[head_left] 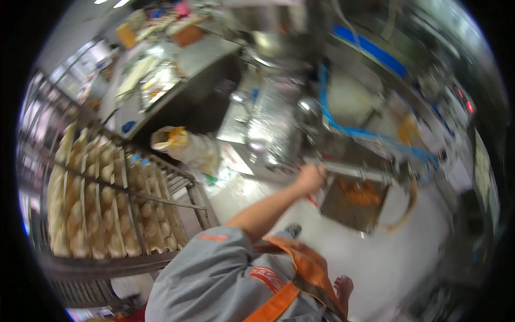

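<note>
My left arm reaches out from a grey sleeve, and my left hand (311,180) is closed at the lower edge of a steel machine (276,118). What its fingers grip is blurred and partly hidden. Right beside that hand a metal tube (357,171) runs off to the right. Below the tube sits a square metal tray (343,217) with orange bits of food (359,192) in it. Low by my orange apron (308,257) hangs my right hand (343,287), its fingers loosely apart and nothing visible in them.
A rack (126,188) with rows of pale dough-like pieces stands close on the left. Behind it is a steel table (201,56) with trays and goods. An opened white sack (198,150) leans near the machine. A blue hose (348,130) curves along the right.
</note>
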`<state>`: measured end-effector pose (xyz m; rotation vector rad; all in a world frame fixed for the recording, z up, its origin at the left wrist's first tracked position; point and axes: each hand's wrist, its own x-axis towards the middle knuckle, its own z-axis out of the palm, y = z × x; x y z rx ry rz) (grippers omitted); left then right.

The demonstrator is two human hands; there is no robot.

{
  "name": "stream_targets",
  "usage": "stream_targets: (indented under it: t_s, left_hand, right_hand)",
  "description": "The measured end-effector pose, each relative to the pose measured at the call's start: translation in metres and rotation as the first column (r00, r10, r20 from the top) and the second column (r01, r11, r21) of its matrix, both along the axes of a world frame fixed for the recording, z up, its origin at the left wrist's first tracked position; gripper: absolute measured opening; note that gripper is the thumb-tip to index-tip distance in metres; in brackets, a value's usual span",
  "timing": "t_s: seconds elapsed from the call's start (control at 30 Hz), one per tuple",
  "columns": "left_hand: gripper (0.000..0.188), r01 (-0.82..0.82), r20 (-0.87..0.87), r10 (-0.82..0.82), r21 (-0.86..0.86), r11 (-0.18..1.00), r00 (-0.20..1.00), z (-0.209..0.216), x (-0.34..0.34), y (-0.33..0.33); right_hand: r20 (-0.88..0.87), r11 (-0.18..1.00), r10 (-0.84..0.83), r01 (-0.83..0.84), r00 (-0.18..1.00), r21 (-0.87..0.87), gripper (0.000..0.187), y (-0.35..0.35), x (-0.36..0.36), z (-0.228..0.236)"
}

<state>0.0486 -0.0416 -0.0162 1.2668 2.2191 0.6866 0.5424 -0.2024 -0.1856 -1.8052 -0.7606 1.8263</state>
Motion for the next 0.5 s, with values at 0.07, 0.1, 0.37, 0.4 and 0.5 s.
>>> stream_targets:
  t_s: [0.07, 0.1, 0.37, 0.4, 0.5]
  left_hand:
    - [0.055, -0.17, 0.359, 0.189, -0.085, 0.982, 0.914, 0.007, 0.004, 0.002]
    - [0.057, -0.202, 0.398, 0.209, -0.06, 0.978, 0.893, 0.008, 0.004, 0.005]
    - [0.019, 0.125, -0.299, -0.167, -0.157, 0.98, 0.939, 0.046, -0.004, -0.004]
    - [0.015, 0.119, -0.344, -0.176, -0.181, 0.976, 0.922, 0.049, -0.002, -0.001]
    - [0.019, 0.096, -0.336, -0.193, -0.284, 0.954, 0.922, 0.051, 0.004, 0.005]
  right_hand:
    - [0.104, 0.979, 0.12, -0.135, 0.987, 0.152, 0.016, 0.055, -0.052, 0.02]
    - [0.069, 0.962, 0.216, -0.224, 0.974, 0.153, 0.026, 0.085, -0.079, 0.031]
    - [-0.338, 0.995, 0.066, -0.087, 0.939, -0.047, 0.051, 0.229, -0.242, 0.123]
    - [-0.392, 0.993, 0.055, -0.092, 0.918, -0.076, 0.051, 0.237, -0.25, 0.126]
    - [-0.413, 0.988, 0.038, -0.095, 0.91, -0.12, 0.044, 0.253, -0.267, 0.124]
